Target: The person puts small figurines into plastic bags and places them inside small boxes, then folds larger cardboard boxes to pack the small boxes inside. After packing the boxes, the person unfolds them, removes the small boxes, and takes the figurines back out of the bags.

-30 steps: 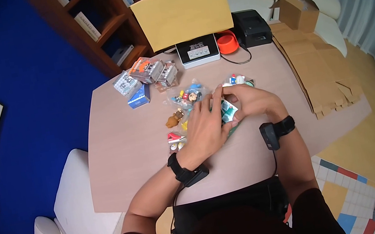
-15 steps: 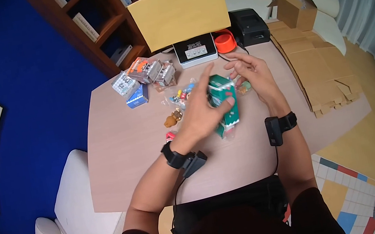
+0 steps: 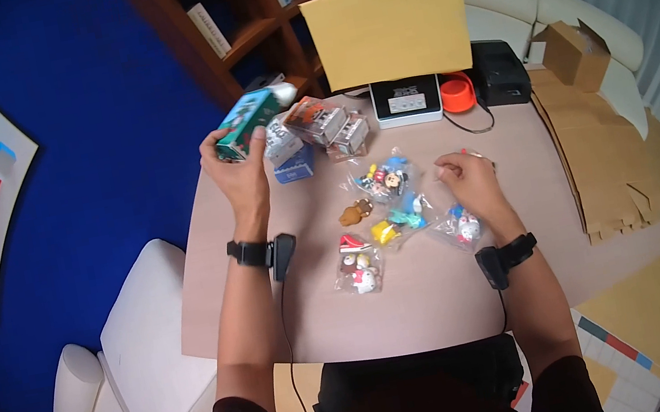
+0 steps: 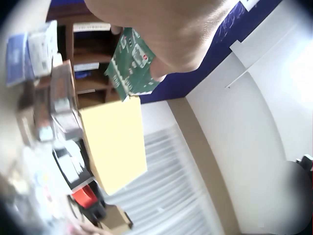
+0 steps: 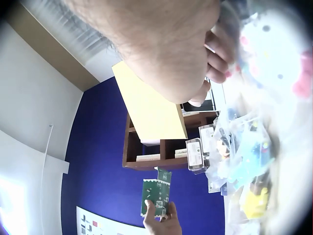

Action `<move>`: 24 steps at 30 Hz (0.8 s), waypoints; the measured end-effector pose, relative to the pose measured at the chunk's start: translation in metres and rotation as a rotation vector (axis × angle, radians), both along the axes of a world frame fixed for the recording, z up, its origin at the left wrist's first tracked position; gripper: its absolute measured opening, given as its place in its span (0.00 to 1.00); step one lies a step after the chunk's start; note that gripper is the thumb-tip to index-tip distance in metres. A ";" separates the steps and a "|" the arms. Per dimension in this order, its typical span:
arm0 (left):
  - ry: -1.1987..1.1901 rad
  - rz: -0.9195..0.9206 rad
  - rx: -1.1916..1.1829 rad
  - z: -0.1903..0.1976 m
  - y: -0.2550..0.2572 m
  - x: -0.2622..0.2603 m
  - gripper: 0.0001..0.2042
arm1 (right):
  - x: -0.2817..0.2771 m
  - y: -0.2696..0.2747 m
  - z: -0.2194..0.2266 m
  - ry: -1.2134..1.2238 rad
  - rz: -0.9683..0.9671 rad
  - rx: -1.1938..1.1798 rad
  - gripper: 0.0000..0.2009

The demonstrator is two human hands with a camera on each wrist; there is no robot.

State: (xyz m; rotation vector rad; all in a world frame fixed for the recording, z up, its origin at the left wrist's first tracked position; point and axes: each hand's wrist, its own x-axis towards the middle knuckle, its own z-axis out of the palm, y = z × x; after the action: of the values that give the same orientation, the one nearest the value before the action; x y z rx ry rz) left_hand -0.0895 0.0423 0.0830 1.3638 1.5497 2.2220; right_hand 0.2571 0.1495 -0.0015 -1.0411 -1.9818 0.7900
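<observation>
My left hand [image 3: 240, 169] grips a green printed box [image 3: 249, 121], raised above the table's far left part. In the right wrist view the box [image 5: 155, 197] has a flap standing out at its end; a whitish piece shows there in the head view. My right hand [image 3: 475, 187] hovers over the right part of the table, fingers loosely curled, with no held thing visible. Beneath and behind it a small reddish item is mostly hidden. Just below lies a bagged white-and-pink figure [image 3: 467, 228].
Bagged figures [image 3: 389, 178], a brown figure [image 3: 355, 212] and another bag [image 3: 360, 274] lie mid-table. Clear-cased boxes [image 3: 316, 120] and a blue box [image 3: 294, 165] sit at the back left. A yellow panel [image 3: 388, 33], red round object [image 3: 457, 93] and cardboard [image 3: 595, 159] are farther back and right.
The green box has moved from mid-table up to the far left in my left hand. My right hand has come down and away from it. The head view has shifted.
</observation>
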 end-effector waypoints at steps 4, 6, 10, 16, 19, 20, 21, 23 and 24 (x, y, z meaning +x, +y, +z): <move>0.238 0.730 -0.164 -0.040 0.037 -0.053 0.33 | -0.001 -0.001 -0.005 -0.095 -0.005 0.091 0.12; 0.212 0.743 -0.231 -0.054 0.050 -0.057 0.39 | -0.003 -0.002 -0.008 -0.109 -0.006 0.146 0.11; 0.194 0.727 -0.402 -0.071 0.064 -0.040 0.35 | -0.003 -0.001 -0.010 -0.143 -0.001 0.178 0.10; 0.005 0.606 -0.547 -0.071 0.057 -0.057 0.36 | -0.004 -0.001 -0.015 -0.198 0.017 0.224 0.09; -0.093 0.459 -0.484 -0.076 0.065 -0.097 0.39 | -0.005 -0.003 -0.014 -0.237 0.024 0.267 0.09; -0.209 0.349 -0.457 -0.076 0.070 -0.105 0.41 | -0.005 -0.003 -0.014 -0.258 0.027 0.280 0.09; -0.324 0.237 -0.428 -0.076 0.076 -0.114 0.43 | -0.005 -0.002 -0.015 -0.260 0.025 0.278 0.09; -0.521 0.061 -0.409 -0.088 0.085 -0.137 0.39 | -0.004 -0.002 -0.018 -0.244 0.030 0.287 0.09; -0.592 -0.172 -0.476 -0.085 0.084 -0.139 0.35 | -0.004 -0.002 -0.018 -0.244 0.027 0.289 0.09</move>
State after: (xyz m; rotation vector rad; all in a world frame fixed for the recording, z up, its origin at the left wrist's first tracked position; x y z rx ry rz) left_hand -0.2290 0.1260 -0.0015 0.6038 1.5152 1.7590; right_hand 0.2530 0.1474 -0.0196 -0.9762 -2.2389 0.3866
